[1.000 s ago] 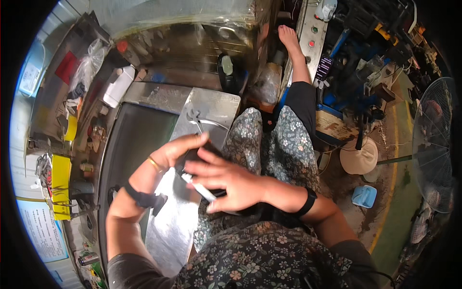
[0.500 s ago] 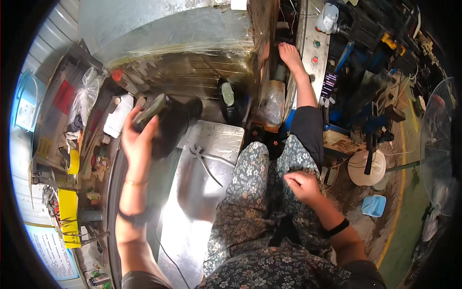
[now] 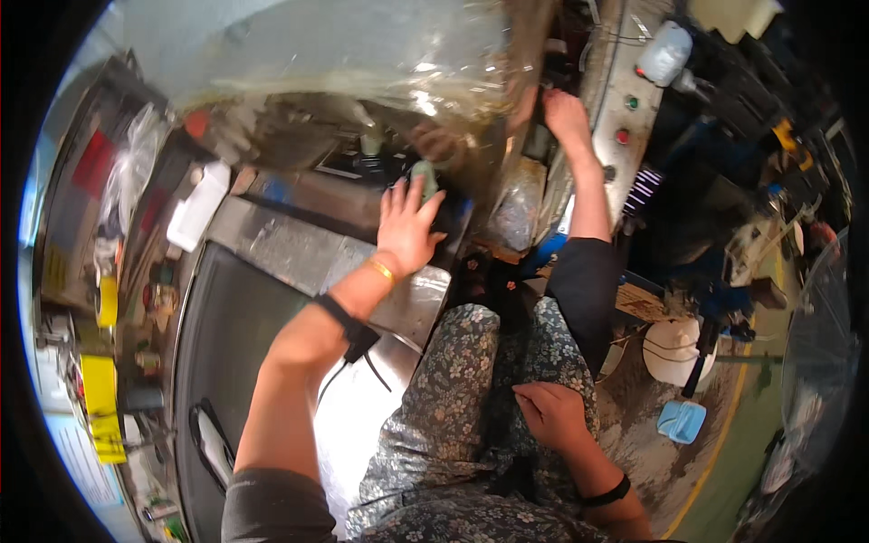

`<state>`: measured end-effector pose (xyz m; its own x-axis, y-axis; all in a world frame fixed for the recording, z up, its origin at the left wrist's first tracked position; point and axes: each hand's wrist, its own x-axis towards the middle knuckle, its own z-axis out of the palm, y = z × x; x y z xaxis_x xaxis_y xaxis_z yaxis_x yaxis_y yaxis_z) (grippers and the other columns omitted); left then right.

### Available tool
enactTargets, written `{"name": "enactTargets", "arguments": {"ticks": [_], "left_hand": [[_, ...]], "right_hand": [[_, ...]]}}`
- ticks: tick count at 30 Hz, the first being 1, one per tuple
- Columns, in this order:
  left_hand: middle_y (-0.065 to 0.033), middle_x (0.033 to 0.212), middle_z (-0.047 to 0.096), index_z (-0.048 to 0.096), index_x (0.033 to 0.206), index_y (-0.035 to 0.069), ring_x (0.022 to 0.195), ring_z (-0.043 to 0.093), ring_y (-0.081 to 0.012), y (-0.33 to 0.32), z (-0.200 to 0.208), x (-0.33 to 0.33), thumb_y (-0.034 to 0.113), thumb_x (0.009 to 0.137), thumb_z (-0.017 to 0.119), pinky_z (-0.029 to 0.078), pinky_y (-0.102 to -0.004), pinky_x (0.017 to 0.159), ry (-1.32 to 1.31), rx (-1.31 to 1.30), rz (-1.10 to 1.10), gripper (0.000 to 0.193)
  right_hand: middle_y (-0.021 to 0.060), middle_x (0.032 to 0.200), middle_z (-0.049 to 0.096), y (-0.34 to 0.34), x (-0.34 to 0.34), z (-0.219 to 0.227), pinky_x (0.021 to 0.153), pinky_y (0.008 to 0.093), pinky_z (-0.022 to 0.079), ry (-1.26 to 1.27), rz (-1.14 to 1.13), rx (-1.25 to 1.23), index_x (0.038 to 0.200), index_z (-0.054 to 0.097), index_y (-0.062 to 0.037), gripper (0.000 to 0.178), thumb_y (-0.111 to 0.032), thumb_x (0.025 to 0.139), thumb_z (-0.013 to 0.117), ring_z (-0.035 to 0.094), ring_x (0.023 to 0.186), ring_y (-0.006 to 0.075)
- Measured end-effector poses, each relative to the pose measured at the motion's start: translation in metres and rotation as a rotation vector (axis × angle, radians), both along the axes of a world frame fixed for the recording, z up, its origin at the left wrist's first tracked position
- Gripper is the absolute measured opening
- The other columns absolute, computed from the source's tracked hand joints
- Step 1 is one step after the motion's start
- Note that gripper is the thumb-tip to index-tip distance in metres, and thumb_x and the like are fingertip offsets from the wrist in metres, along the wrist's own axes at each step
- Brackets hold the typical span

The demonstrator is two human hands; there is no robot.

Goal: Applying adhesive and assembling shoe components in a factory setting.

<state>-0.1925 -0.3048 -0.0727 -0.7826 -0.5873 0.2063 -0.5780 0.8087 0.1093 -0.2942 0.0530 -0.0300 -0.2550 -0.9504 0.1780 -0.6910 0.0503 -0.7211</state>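
Note:
My left hand reaches forward over the metal ledge, its fingers spread. Its fingertips are at a grey-green oval piece set in a dark holder; whether they touch it, I cannot make out. My right hand rests on the patterned cloth over my thigh. Its fingers are curled under, and what they hold, if anything, is hidden. Below my left forearm lies a bright metal plate.
A dark belt at left carries a black-edged pale piece. The crowded shelf holds a white box and a yellow container. A bare limb extends beside the button panel; hand or foot, I cannot tell.
My left hand has swung right and forward, letting go of a dark object with a greenish top. Pliers that lay on the metal plate are out of sight. My right hand stays on my lap.

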Motion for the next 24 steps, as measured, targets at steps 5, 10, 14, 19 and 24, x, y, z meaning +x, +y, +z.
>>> {"name": "enactTargets", "arguments": {"ticks": [5, 10, 14, 19, 24], "left_hand": [[-0.02, 0.148, 0.035, 0.049, 0.137, 0.015, 0.137, 0.031, -0.0392, -0.061, -0.003, -0.015, 0.029, 0.078, 0.07, 0.026, -0.0537, 0.111, -0.058, -0.146, 0.325, 0.064], [-0.0211, 0.132, 0.052, 0.057, 0.124, 0.002, 0.125, 0.047, -0.038, -0.022, -0.001, -0.007, 0.031, 0.08, 0.068, 0.036, -0.0415, 0.108, 0.362, 0.257, 0.207, 0.055], [-0.0211, 0.135, 0.05, 0.054, 0.126, 0.003, 0.129, 0.044, -0.038, 0.051, 0.01, 0.171, 0.019, 0.074, 0.074, 0.035, -0.0433, 0.109, 0.426, 0.176, 0.174, 0.058], [-0.0198, 0.135, 0.048, 0.051, 0.13, 0.007, 0.128, 0.042, -0.04, 0.163, -0.002, 0.479, 0.019, 0.069, 0.071, 0.033, -0.0519, 0.106, -0.153, -0.422, 0.924, 0.065], [-0.0264, 0.148, 0.034, 0.036, 0.142, -0.005, 0.138, 0.032, -0.0398, 0.217, 0.015, 0.657, 0.041, 0.068, 0.079, 0.028, -0.0405, 0.115, 0.079, 0.178, 1.636, 0.097]], "right_hand": [[0.0115, 0.084, 0.069, -0.002, 0.007, -0.006, 0.065, 0.0366, 0.054, 0.051, 0.017, 0.005, 0.092, 0.069, -0.005, 0.012, -0.003, 0.08, 0.068, 0.067, 0.073, 0.0297], [0.0155, 0.089, 0.068, 0.007, 0.002, -0.012, 0.069, 0.0393, 0.053, 0.12, -0.005, 0.041, 0.094, 0.068, -0.0023, 0.013, -0.002, 0.081, 0.067, 0.066, 0.078, 0.0325], [0.0157, 0.09, 0.068, 0.003, 0.008, -0.01, 0.069, 0.0394, 0.052, 0.026, 0.014, 0.057, 0.095, 0.067, -0.0004, 0.013, -0.003, 0.083, 0.065, 0.065, 0.078, 0.0331], [0.0153, 0.088, 0.068, 0.003, 0.013, -0.01, 0.071, 0.0403, 0.051, 0.105, 0.072, -0.002, 0.094, 0.068, -0.0011, 0.013, -0.007, 0.085, 0.061, 0.065, 0.079, 0.034], [0.013, 0.086, 0.067, 0.007, 0.016, -0.011, 0.07, 0.0416, 0.051, 0.225, 0.059, 0.025, 0.093, 0.068, -0.0038, 0.013, -0.01, 0.085, 0.06, 0.064, 0.079, 0.0341]]}}
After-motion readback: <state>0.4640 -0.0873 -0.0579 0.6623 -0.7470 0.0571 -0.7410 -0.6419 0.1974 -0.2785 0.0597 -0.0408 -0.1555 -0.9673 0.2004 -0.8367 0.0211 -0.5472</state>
